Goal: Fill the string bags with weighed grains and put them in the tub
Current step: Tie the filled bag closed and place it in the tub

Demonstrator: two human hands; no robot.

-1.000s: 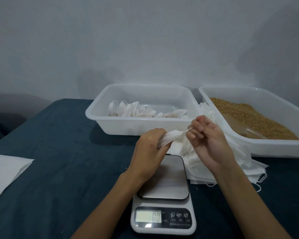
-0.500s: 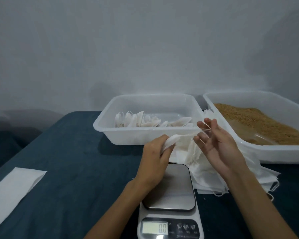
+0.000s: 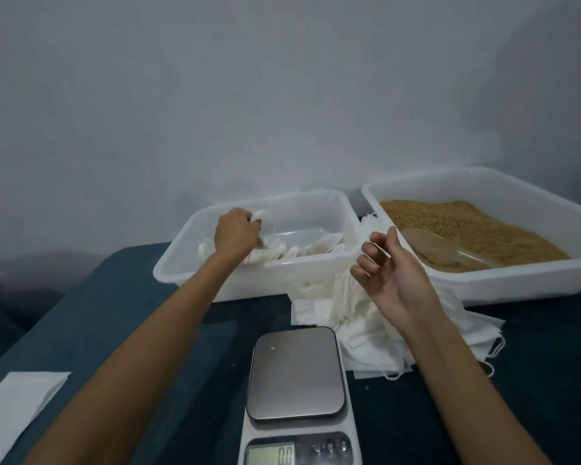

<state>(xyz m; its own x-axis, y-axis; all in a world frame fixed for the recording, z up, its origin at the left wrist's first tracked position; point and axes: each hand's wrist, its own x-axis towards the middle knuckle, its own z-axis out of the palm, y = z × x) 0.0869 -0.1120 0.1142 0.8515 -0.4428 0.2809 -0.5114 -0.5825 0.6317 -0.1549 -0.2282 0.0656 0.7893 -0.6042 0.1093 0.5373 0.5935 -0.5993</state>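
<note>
My left hand (image 3: 236, 233) reaches over the left white tub (image 3: 171, 266) and grips a filled white string bag (image 3: 260, 214) above several bags (image 3: 326, 245) lying inside. My right hand (image 3: 388, 266) hovers above the pile of empty string bags (image 3: 366, 323), fingers loosely curled, holding nothing. The right tub (image 3: 503, 283) holds brown grains (image 3: 467, 226) and a clear scoop (image 3: 436, 250). A digital scale (image 3: 296, 374) stands near me, its plate bare, its display reading zero.
A dark teal cloth (image 3: 131, 330) covers the table. A white folded sheet (image 3: 17, 401) lies at the left front edge. The grey wall (image 3: 282, 95) rises right behind the tubs.
My left hand moved forward from above the scale into the left tub with the bag. My right hand let go of the string and drew back to the right.
</note>
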